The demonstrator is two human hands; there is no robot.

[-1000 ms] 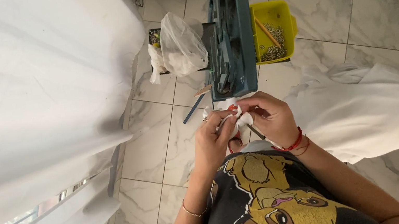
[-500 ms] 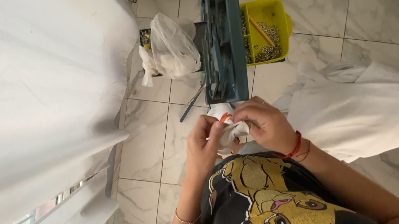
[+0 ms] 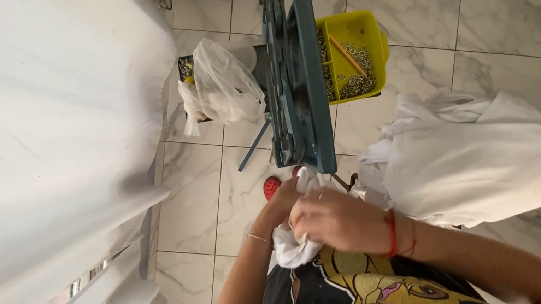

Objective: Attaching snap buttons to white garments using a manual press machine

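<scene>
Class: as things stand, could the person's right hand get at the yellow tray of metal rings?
Probably not at once: the right hand grips white cloth together with the left hand, and the blue press stands beside the yellow tray.

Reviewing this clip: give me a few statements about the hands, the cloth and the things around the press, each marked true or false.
1. Both hands grip a bunched white cloth just below the blue-grey press. True.
2. The right hand wears a red string at the wrist. True.
3. The yellow tray beside the press holds folded shirts. False: it holds small metal rings and a stick-like tool.
4. A pile of white fabric lies to the right of the hands. True.
5. The left hand rests flat on the floor tiles. False: it is raised, on the cloth.
</scene>
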